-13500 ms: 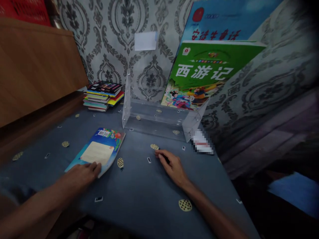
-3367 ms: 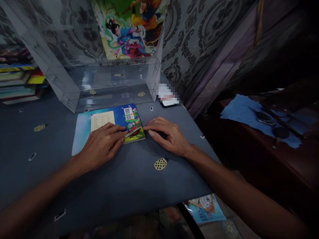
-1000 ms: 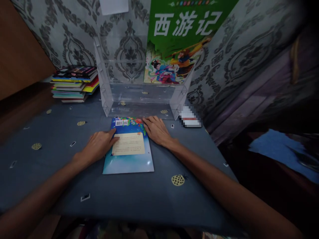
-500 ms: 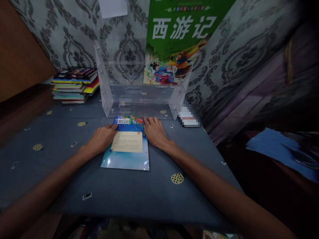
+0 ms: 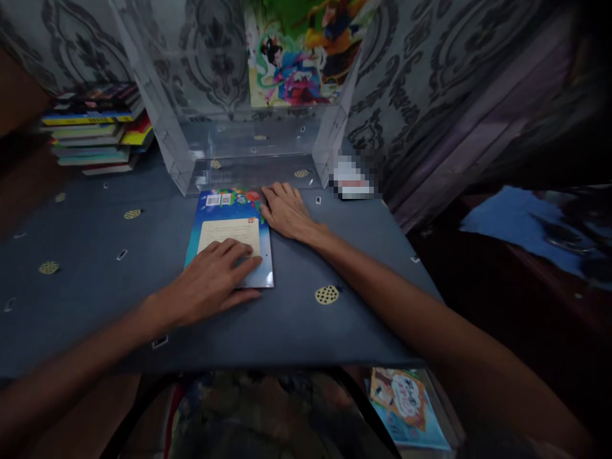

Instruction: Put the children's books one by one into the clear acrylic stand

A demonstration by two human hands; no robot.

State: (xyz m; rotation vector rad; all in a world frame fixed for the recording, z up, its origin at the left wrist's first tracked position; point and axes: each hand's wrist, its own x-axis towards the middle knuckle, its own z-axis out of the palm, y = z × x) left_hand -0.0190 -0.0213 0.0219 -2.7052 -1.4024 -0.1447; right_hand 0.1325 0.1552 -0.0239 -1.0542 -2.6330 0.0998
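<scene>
Nearest, at btm of view, a dark patterned lap (image 5: 258, 414) was cut off by the frame, details hard to make out. R of it, below the table (image 5: 291, 331), lay a blue-and-orange picture book (image 5: 406, 408), its far end hidden by the table's near edge.

The L hand (image 5: 215, 277) rested palm-down on the lower part of the blue storybook (image 5: 232, 228), fingers loosely spread, thumb past the btm edge; it hid the lower L corner & some of the cream text panel, print too small to read. Storybook lay flat on the table, back cover up, barcode at the far end. The R hand (image 5: 287, 210) touched its far R edge, fingers nearly together; couldn't tell if it pinched the cover.

Bare table ran btwn storybook & near edge, w/ more room L; on the R, the table edge slanted away past the R forearm (image 5: 382, 284).

Storybook's far end sat just beside the clear acrylic stand (image 5: 176, 159), contact uncertain; stand's top cut off. Phone (image 5: 351, 178), pixelated, lay near the table's R edge. Far L, a book stack (image 5: 93, 127), spines blurred. Off-table R, blue cloth (image 5: 521, 220) w/ dark unclear items. Green picture book (image 5: 301, 70) on the stand lost its top to the frame. Behind: damask wallpaper (image 5: 401, 57).
</scene>
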